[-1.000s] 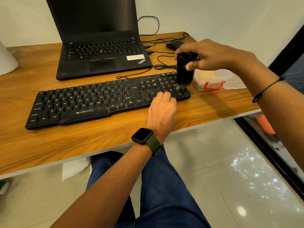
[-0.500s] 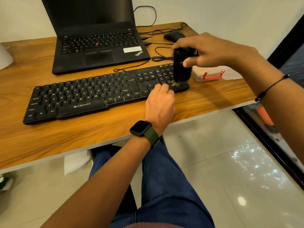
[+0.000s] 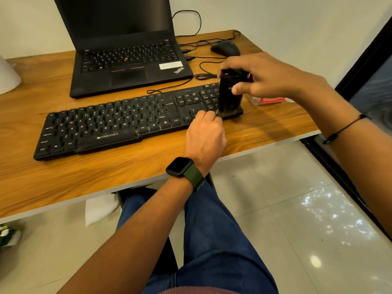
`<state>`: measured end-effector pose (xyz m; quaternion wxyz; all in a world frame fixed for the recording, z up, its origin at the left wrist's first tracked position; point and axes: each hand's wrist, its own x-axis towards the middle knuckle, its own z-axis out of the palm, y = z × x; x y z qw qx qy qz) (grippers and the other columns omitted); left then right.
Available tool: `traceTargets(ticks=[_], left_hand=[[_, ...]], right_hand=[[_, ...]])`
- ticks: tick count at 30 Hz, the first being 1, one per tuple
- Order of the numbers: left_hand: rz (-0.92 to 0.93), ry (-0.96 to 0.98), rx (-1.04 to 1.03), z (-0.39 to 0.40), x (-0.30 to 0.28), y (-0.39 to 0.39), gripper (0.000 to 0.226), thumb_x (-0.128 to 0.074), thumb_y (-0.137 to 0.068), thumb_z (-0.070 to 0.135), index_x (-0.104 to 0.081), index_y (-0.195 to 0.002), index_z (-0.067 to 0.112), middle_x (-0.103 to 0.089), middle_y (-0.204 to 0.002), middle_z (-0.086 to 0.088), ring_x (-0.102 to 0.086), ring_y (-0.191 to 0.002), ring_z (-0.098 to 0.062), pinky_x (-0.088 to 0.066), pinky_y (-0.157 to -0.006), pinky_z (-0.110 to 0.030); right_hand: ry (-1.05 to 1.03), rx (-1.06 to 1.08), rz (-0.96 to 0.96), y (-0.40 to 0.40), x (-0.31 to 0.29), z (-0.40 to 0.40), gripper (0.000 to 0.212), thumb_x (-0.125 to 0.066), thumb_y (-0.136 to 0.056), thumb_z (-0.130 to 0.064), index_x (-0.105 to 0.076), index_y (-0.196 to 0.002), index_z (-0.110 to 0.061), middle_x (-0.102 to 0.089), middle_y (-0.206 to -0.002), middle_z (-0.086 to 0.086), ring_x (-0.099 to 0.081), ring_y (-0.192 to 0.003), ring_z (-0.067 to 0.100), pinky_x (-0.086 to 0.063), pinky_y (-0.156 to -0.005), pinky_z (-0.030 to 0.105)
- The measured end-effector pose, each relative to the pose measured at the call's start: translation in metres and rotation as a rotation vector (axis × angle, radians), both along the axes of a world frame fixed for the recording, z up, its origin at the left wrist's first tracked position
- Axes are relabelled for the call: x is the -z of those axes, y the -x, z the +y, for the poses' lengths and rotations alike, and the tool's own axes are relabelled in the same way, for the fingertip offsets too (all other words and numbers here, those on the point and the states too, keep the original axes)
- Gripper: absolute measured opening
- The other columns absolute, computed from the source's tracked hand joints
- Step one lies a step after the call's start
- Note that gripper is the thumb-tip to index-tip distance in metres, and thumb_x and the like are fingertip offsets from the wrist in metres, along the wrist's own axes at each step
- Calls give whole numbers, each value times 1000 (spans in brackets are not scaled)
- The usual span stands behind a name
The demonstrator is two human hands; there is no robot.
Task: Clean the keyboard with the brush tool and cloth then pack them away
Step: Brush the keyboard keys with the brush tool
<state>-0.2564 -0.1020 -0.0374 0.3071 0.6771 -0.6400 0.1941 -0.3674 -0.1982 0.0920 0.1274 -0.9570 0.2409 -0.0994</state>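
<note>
A black keyboard (image 3: 118,126) lies across the wooden desk (image 3: 63,177). My right hand (image 3: 269,79) grips the top of a black brush tool (image 3: 230,92), which stands upright with its bristles on the keyboard's right end, over the number pad. My left hand (image 3: 205,136) rests on the keyboard's front right edge near the arrow keys, fingers curled down onto it just left of the bristles. No cloth is visible.
An open black laptop (image 3: 127,66) stands behind the keyboard. A black mouse (image 3: 226,47) and cables lie at the back right. A clear plastic box with red clips (image 3: 269,100) sits right of the keyboard, mostly hidden by my right hand. A white object (image 3: 7,77) is at the far left.
The brush tool has stayed at the keyboard's right end, shifting slightly on the number pad. My left hand stays on the front edge. The camera view has shifted a little.
</note>
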Motion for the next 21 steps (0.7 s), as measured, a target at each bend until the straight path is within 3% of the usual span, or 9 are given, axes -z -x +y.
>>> traceTargets(ticks=[8,15,18,21], left_hand=[[-2,-79,17,3,-3,0,3,-67,-72,5,-65,-70,5,-60,-68,-8,-55,-67,-23,-48,-62,-32],[-8,-143,99,13,-1,-7,15,-56,-76,6,-69,-79,0,-67,-81,-14,-61,-78,-28,-52,-72,-37],[-1,-132,107,26,-1,-15,36,-36,-77,14,-70,-75,2,-68,-77,-11,-63,-75,-26,-53,-70,-34],[16,-138,96,39,-2,-24,40,-33,-76,16,-70,-74,2,-68,-77,-12,-64,-74,-26,-54,-67,-33]], right_hand=[[138,86,73,10,-10,-2,45,-61,-86,-8,-48,-128,-17,-55,-126,14,-48,-117,31,-38,-93,40],[213,-19,192,-32,-3,20,44,-61,-86,-14,-48,-127,-21,-57,-120,9,-50,-112,28,-36,-86,34],[206,-89,191,-55,-1,35,42,-59,-86,-17,-47,-126,-23,-58,-118,7,-51,-110,26,-39,-87,38],[229,-167,188,-81,0,49,42,-58,-87,-21,-45,-127,-25,-58,-118,5,-52,-109,24,-40,-85,37]])
